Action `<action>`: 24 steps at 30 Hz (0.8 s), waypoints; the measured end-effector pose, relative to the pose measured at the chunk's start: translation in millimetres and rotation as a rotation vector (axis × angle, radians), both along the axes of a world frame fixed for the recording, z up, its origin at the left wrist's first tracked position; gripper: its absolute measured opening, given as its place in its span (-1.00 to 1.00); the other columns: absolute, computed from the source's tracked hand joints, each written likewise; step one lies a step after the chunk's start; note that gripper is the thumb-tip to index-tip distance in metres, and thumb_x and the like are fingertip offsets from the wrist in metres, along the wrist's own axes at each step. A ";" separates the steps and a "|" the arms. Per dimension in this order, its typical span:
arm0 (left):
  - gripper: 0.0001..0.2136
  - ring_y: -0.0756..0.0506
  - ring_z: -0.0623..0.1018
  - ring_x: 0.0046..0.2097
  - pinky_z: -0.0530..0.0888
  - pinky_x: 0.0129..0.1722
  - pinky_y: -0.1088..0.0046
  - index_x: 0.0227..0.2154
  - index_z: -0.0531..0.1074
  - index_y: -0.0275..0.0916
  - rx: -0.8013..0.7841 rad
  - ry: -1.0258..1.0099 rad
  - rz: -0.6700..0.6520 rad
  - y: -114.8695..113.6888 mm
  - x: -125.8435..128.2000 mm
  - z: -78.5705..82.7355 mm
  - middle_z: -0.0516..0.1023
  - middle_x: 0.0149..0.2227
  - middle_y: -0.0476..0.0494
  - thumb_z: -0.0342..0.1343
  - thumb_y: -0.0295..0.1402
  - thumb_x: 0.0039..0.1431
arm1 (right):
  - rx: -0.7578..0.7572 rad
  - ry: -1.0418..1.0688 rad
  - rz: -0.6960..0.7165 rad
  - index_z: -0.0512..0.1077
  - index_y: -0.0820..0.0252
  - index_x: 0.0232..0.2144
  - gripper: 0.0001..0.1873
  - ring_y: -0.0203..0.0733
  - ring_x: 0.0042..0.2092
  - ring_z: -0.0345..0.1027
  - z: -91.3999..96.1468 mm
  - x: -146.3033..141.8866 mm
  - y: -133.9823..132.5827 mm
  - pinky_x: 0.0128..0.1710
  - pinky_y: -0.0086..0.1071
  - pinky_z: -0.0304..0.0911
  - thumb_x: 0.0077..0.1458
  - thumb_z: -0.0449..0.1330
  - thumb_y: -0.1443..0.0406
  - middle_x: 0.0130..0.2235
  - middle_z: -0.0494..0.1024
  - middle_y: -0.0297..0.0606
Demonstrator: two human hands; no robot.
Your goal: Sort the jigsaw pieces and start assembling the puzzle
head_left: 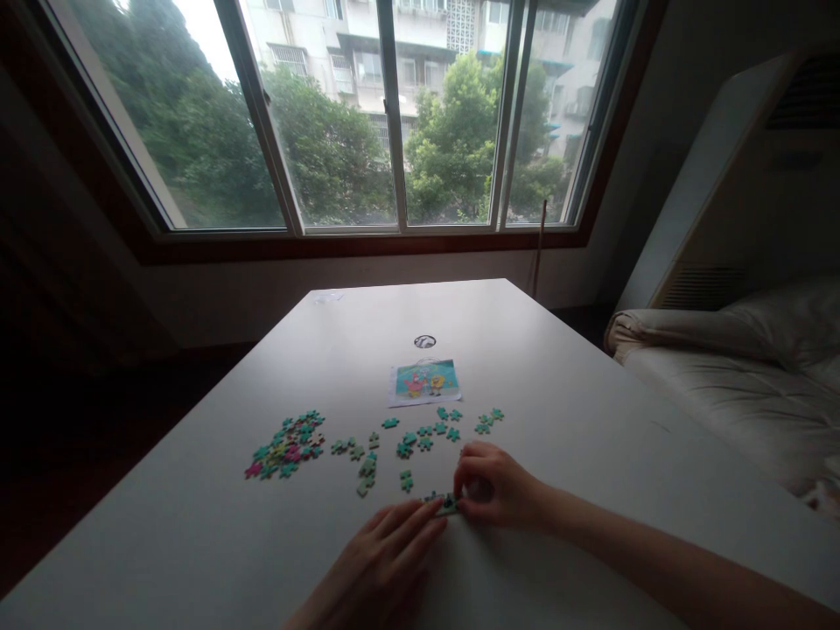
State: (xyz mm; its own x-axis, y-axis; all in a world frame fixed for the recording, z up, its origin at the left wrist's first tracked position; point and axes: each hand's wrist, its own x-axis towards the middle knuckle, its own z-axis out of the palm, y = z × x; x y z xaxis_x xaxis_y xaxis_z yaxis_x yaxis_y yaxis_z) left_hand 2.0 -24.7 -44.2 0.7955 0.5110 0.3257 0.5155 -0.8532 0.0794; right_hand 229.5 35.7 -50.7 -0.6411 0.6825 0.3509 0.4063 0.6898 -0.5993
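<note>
Much table (557, 385) lies bare toward its right edge. Flattish left hand (397, 549) touches puzzle pieces (449, 502); right hand (493, 486) curls, hold unclear.

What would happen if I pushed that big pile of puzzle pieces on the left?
The pile of puzzle pieces would probably spread apart, because the pieces overlap loosely. They'd likely slide rather than roll, since they look flat and knobbly-edged. Each one is probably light, being so small, and the table looks smooth, so a gentle push might be enough.
</note>
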 end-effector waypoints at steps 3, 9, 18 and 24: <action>-0.50 -0.16 0.35 0.08 0.40 0.01 0.29 0.10 0.15 -0.25 -0.036 0.014 -0.022 1.6 0.1 -1.3 0.28 0.13 -0.16 -0.08 -0.56 0.05 | 0.007 0.008 0.002 0.40 0.21 -0.50 -0.86 -0.28 -0.37 0.22 -1.4 0.4 0.6 -0.35 -0.45 0.13 -0.22 0.22 0.47 -0.44 0.34 -0.35; -0.51 -0.15 0.37 0.06 0.38 0.02 0.32 0.09 0.17 -0.22 -0.068 0.010 -0.011 3.9 -0.8 -2.4 0.31 0.11 -0.14 -0.05 -0.53 0.04 | 0.006 0.022 0.009 0.40 0.21 -0.50 -0.87 -0.28 -0.37 0.22 -5.8 1.1 2.0 -0.35 -0.45 0.12 -0.21 0.21 0.46 -0.45 0.34 -0.34; -0.84 -0.05 0.47 -0.37 0.41 -0.38 0.48 -0.44 0.33 -0.24 0.093 -0.121 -0.067 -4.6 -0.9 0.2 0.48 -0.46 -0.10 -0.11 -0.51 0.19 | -0.010 0.080 -0.067 0.14 0.22 -0.64 -0.76 -0.34 -0.46 0.09 -1.3 2.0 -0.3 -0.43 -0.48 0.01 0.00 0.09 0.34 -0.55 0.21 -0.39; -0.64 0.03 0.30 -0.62 0.16 -0.63 0.50 -0.68 0.16 -0.22 0.194 -0.048 -0.039 -2.9 -4.8 -19.2 0.31 -0.68 0.04 -0.14 -0.37 0.26 | -0.097 -0.048 -0.090 -0.10 0.21 -0.71 -0.57 -0.43 -0.61 -0.20 -13.7 1.4 6.6 -0.58 -0.48 -0.21 0.10 -0.01 0.29 -0.67 -0.09 -0.48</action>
State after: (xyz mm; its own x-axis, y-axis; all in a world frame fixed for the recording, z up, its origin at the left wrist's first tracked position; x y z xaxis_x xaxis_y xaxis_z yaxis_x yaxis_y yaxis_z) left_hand -2.8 -27.6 -63.4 0.7946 0.4039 0.4533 0.4812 -0.8742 -0.0646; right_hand 230.8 42.3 -64.3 -0.5905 0.7670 0.2511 0.4935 0.5893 -0.6396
